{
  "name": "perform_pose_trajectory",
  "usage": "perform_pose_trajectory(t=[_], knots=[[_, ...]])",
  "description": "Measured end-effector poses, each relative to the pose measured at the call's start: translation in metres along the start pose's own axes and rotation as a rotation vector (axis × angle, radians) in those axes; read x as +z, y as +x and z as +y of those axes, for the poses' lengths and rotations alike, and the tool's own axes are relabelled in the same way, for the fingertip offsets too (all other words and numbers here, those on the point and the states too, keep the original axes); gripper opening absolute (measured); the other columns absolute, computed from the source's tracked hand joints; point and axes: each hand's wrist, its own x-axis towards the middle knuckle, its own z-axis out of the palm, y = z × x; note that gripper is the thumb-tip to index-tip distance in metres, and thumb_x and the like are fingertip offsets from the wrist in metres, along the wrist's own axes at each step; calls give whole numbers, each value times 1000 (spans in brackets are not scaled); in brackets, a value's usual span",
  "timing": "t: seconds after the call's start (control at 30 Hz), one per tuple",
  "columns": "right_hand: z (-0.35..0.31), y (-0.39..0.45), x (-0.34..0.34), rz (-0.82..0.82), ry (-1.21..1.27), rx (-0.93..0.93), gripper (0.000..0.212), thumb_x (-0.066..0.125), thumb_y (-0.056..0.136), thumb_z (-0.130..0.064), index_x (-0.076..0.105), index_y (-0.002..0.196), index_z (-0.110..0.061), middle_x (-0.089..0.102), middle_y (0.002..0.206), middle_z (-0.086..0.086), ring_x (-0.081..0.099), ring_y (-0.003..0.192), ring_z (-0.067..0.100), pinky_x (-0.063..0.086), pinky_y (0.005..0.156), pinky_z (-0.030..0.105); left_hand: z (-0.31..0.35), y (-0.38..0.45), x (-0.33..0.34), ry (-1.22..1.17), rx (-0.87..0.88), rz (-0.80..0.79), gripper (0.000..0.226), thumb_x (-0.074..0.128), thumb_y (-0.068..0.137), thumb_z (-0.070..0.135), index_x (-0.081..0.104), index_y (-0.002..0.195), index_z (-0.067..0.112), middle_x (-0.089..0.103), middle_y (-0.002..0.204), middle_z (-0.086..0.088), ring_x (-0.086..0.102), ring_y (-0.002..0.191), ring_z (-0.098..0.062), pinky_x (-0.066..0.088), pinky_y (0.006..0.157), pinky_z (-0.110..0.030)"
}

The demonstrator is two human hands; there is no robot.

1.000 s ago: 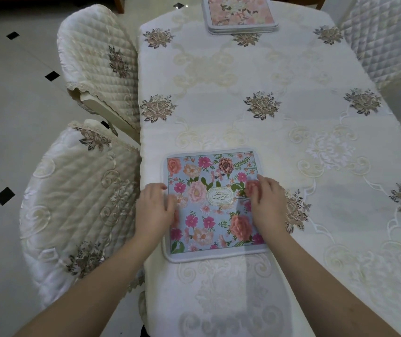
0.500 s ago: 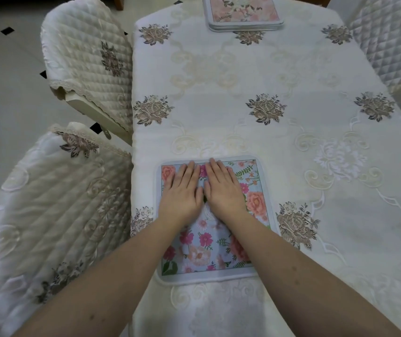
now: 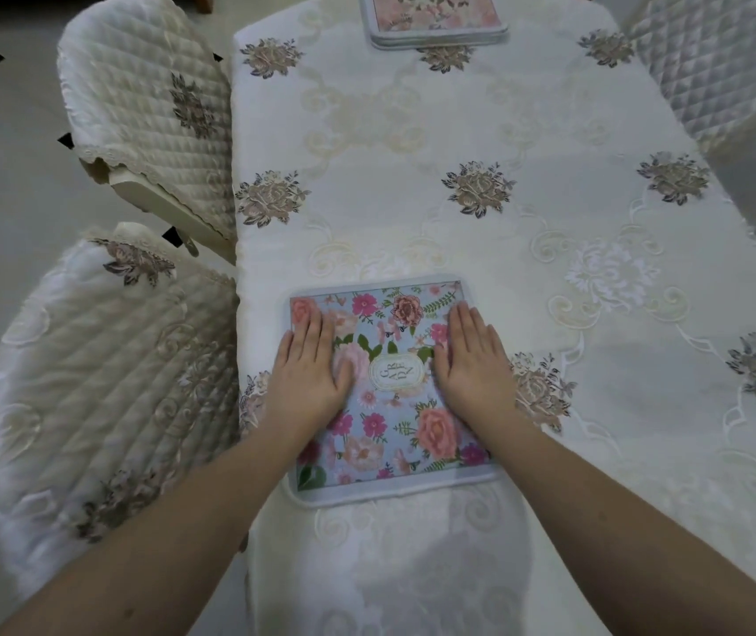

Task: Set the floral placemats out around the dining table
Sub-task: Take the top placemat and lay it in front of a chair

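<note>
A blue floral placemat [image 3: 390, 433] with a pale border lies flat at the near left side of the dining table [image 3: 481, 130]. My left hand [image 3: 309, 364] rests flat on the mat's left part, fingers straight. My right hand [image 3: 475, 360] lies flat on its right part, fingers straight too. An oval label shows between them. A stack of pink floral placemats [image 3: 436, 16] sits at the table's far end, partly cut off by the frame's top edge.
The table wears a cream cloth with embroidered flowers. Two quilted chairs [image 3: 105, 383] [image 3: 151, 112] stand tight against the left side. More quilted chairs [image 3: 725, 71] are at the right. Tiled floor [image 3: 4, 176] lies to the left.
My hands slid apart from the mat's middle to its left and right parts, still flat. The mat has stayed in place.
</note>
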Motion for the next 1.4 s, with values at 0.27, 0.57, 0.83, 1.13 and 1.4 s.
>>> perform_pose_trajectory(t=[0.27, 0.57, 0.83, 1.13, 1.4], knots=[[-56, -73, 27, -31, -2, -82, 60, 18, 103, -41, 7, 156, -15, 5, 164, 3, -2, 151, 15, -7, 120, 34, 43, -69, 18, -30, 50, -15, 66, 23, 100, 44, 5, 157, 16, 0, 165, 0, -4, 151, -13, 1, 122, -43], [-14, -95, 15, -40, 6, -36, 58, 14, 104, -46, 2, 156, -22, -2, 164, -2, -11, 150, 10, -1, 123, 35, 3, -92, 9, -13, 43, -56, 68, 26, 97, 48, 11, 157, 20, 7, 164, 2, 2, 151, -13, 5, 122, -41], [23, -103, 3, -28, 35, 77, 61, 17, 103, -44, 11, 156, -14, 10, 164, 2, 3, 151, 11, 4, 123, 34, -30, -103, -4, 59, -21, -89, 74, 16, 96, 59, 2, 157, 19, 4, 164, 2, -1, 150, -11, -1, 122, -38], [11, -103, -20, -64, -28, 118, 63, 18, 98, -40, 30, 152, -10, 28, 160, 6, 21, 148, 19, 12, 121, 41, -20, -97, -26, 187, 6, -161, 77, 14, 96, 58, 8, 156, 10, 10, 164, -8, 7, 151, -21, 0, 122, -40], [-49, -101, -67, -118, 95, 143, 47, 41, 95, -28, 50, 138, -12, 46, 148, 11, 44, 132, 27, 35, 106, 42, -7, -89, -79, 217, 86, -71, 47, 32, 91, 34, 64, 115, 9, 65, 112, -8, 57, 110, -28, 43, 96, -42]])
